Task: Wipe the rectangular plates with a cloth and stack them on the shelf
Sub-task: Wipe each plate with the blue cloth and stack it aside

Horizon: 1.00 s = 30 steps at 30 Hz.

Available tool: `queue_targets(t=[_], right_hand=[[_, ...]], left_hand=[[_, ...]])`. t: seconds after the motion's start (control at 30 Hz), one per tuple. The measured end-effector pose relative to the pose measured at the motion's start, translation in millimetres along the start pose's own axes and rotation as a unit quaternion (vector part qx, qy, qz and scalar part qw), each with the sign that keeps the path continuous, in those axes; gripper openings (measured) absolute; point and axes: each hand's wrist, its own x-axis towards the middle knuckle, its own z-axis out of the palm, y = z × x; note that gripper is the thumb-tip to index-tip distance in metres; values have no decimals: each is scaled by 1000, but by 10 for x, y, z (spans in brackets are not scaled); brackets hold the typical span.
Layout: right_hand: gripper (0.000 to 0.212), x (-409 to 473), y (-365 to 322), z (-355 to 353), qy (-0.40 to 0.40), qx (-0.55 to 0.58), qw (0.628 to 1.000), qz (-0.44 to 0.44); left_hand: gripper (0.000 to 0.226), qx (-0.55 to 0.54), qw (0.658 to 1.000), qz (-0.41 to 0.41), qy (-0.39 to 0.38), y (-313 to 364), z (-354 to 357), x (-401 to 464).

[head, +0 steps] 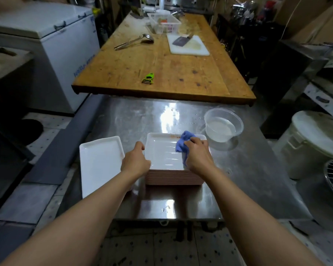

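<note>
Head view, looking down at the steel table: both forearms reach forward. Her right hand clutches a blue cloth against the top plate of a pinkish stack, at about two o'clock on it. Left hand grips that plate's nine o'clock rim. Another white plate lies just left (freezer lettering at ten o'clock is blue, unreadable).

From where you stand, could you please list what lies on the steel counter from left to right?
Lone white rectangular plate → left hand → stack of plates → blue cloth in right hand → clear plastic bowl of water.
</note>
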Motion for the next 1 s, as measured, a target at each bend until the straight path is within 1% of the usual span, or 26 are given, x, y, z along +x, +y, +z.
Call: queue_targets(t=[0.13,0.23,0.3,0.37,0.43,0.5,0.6,0.7,0.77,0.83,0.93,1.0], right_hand=[[48,80,-71,98,4,10,1000,-15],[54,167,-242,116,-24,-4,998,-59],[51,201,-327,151,-42,-5,995,-93],[42,171,-358,193,-47,24,992,-117],[31,68,-341,193,-51,72,990,-106],[24,-41,-279,176,-63,84,988,-111],[18,-178,-129,104,-78,43,990,-109],[15,-273,63,-53,-55,-4,996,-69],[15,-354,161,-157,-48,-64,995,-56],[11,-450,195,-244,-32,-121,991,-42],[16,-529,193,-329,-16,-173,985,-17],[13,-579,215,-395,-10,-187,982,3]], left_hand=[[31,5,1000,18,14,13,10,7],[32,3,1000,23,20,23,-15,7],[34,5,1000,22,21,19,-25,-3],[35,4,1000,18,19,5,-27,-9],[35,0,1000,12,23,4,-30,-18],[34,-3,1000,7,27,22,-34,-37],[33,-4,1000,4,30,59,-39,-79],[32,-1,1000,5,31,68,-52,-103],[32,1,999,2,32,79,-68,-117],[33,6,999,1,35,93,-73,-129],[33,16,999,-5,35,97,-64,-133],[33,32,999,-9,29,91,-48,-145]])
